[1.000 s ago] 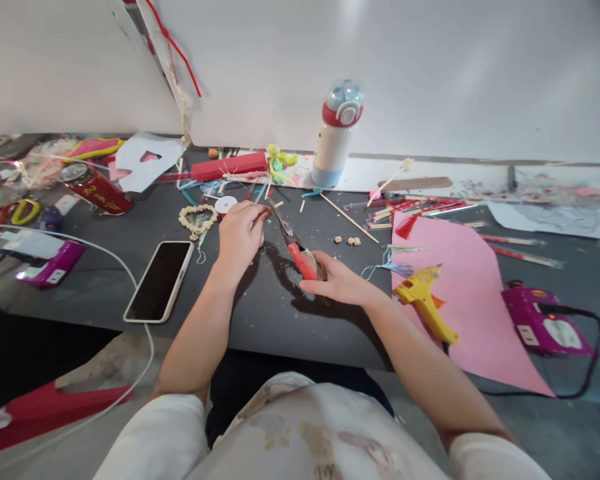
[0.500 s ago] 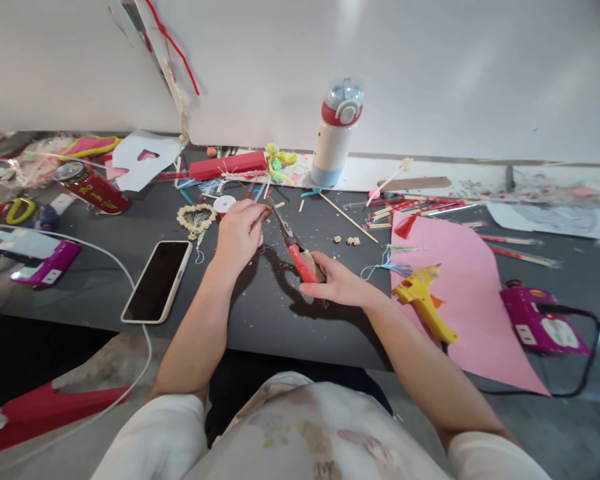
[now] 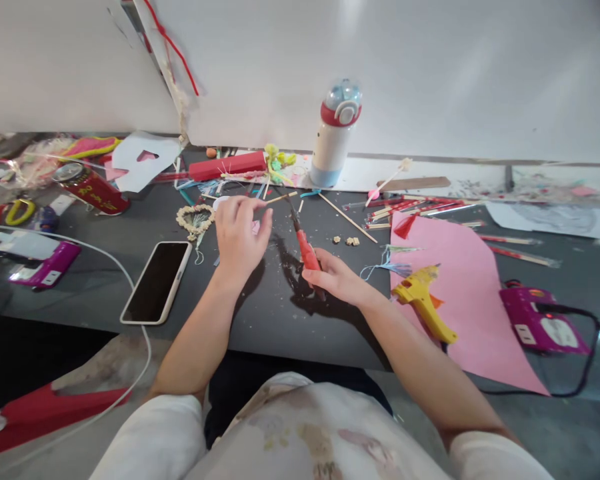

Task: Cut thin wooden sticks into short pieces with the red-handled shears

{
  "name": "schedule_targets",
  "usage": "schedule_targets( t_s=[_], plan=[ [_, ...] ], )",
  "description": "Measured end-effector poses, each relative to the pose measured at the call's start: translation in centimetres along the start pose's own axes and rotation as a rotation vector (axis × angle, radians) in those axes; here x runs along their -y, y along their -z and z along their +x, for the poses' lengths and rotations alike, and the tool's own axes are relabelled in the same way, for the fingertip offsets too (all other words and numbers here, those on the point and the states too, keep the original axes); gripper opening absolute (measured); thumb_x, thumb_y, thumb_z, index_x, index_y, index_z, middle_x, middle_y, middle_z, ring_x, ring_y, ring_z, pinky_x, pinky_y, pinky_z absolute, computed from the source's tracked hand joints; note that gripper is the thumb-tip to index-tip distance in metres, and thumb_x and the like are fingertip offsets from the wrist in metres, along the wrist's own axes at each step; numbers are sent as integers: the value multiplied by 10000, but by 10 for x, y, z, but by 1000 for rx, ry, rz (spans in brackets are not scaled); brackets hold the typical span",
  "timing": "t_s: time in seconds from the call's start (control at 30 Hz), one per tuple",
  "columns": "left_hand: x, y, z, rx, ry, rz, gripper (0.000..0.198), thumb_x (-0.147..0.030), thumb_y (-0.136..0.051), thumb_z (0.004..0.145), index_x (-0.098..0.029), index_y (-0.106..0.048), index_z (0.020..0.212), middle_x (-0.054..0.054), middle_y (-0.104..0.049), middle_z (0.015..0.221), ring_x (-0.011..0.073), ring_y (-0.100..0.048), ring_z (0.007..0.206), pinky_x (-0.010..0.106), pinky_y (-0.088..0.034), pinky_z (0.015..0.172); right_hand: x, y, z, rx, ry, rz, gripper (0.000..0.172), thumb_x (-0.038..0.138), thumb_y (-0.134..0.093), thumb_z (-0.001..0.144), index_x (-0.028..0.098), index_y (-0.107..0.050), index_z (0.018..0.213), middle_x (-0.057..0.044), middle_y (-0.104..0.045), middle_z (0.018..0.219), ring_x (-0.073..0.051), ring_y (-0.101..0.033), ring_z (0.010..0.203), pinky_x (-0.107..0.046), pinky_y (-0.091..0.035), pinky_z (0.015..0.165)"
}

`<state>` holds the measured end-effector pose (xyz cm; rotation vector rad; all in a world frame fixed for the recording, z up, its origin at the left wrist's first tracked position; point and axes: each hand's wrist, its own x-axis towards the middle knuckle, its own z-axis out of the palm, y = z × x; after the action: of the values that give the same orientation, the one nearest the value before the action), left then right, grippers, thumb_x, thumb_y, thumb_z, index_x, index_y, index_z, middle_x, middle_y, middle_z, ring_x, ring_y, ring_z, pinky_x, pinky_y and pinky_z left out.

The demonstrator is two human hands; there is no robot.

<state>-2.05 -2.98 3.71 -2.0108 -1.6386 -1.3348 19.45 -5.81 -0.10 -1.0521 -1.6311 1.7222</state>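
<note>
Red-handled pliers (image 3: pixel 307 249) are above the middle of the dark table (image 3: pixel 270 320), with their tips pointing away from the person. From the left, a phone (image 3: pixel 157 281) lies flat, and a heart-shaped ring (image 3: pixel 194 233) is near it. Next comes the left hand (image 3: pixel 239 233), thumb and forefinger apart; I cannot tell whether it grips the thin stick (image 3: pixel 283 198) near the pliers' tips. The right hand (image 3: pixel 341 279) is closed around the handles. Farther right, a yellow glue gun (image 3: pixel 424 299) lies on pink paper (image 3: pixel 465 267).
</note>
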Motion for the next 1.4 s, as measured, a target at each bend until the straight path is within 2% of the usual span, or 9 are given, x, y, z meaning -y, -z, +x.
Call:
schedule_targets(
  t_s=[0.13,0.23,0.33,0.47,0.9,1.07,1.2,1.27,1.4],
  plan=[
    [-15,-8,-8,342,193,-332,370,-523,-544,911,-174,-664,880,58,-703,829,156,-620,726,299,-498,716,-1,1,2,-53,-25,27,430,591,-668,808,221,-469,903,16,-564,687,-134,-501,562,-284,-391,501],
    [-22,-17,-15,587,353,-665,563,-668,-530,866,-147,-672,1024,102,-745,969,182,-686,831,315,-539,765,0,0,0,-49,-14,53,426,580,-665,815,217,-464,910,16,-570,689,-130,-507,550,-285,-401,498],
    [-26,-21,-21,723,467,-913,690,-739,-602,776,-129,-649,1095,147,-740,1077,235,-710,968,373,-556,875,0,-1,0,-59,4,14,421,570,-668,814,209,-480,919,10,-572,712,-127,-500,570,-287,-411,515],
    [-31,-19,-23,821,630,-1053,795,-665,-787,639,-118,-598,1184,186,-710,1178,281,-704,1053,425,-553,938,0,-2,1,-82,52,-51,388,528,-678,806,203,-523,949,-15,-577,780,-154,-516,672,-310,-437,583],
    [-36,-23,-30,701,665,-1181,648,-554,-853,619,-140,-621,1060,133,-746,1057,222,-719,944,360,-564,878,-6,-2,3,-62,138,-57,354,489,-679,808,211,-514,952,-7,-527,796,-155,-484,682,-320,-417,604],
    [-35,-27,-32,717,670,-1161,641,-584,-821,644,-145,-616,1063,130,-740,1061,228,-717,931,375,-564,867,-3,-3,2,-85,115,-51,351,496,-690,796,218,-541,950,-18,-568,785,-169,-514,690,-322,-438,591],
    [-30,-31,-31,759,576,-1086,710,-682,-728,698,-130,-580,1120,151,-722,1049,246,-707,933,395,-556,858,-3,-4,3,-112,65,-46,378,505,-692,790,210,-562,987,-4,-566,760,-159,-517,661,-319,-443,593],
    [-26,-30,-29,694,454,-949,735,-734,-659,728,-130,-557,1135,156,-700,1049,248,-693,921,400,-551,834,-3,-3,3,-125,27,-56,402,512,-691,784,204,-559,1005,6,-560,749,-150,-508,645,-313,-434,594],
    [-16,-19,-21,323,121,-375,526,-620,-557,869,-160,-556,1124,134,-642,1052,248,-626,956,424,-505,878,-4,3,3,-173,11,-106,430,523,-705,764,199,-547,999,-1,-566,790,-159,-512,704,-308,-425,631]
  ],
)
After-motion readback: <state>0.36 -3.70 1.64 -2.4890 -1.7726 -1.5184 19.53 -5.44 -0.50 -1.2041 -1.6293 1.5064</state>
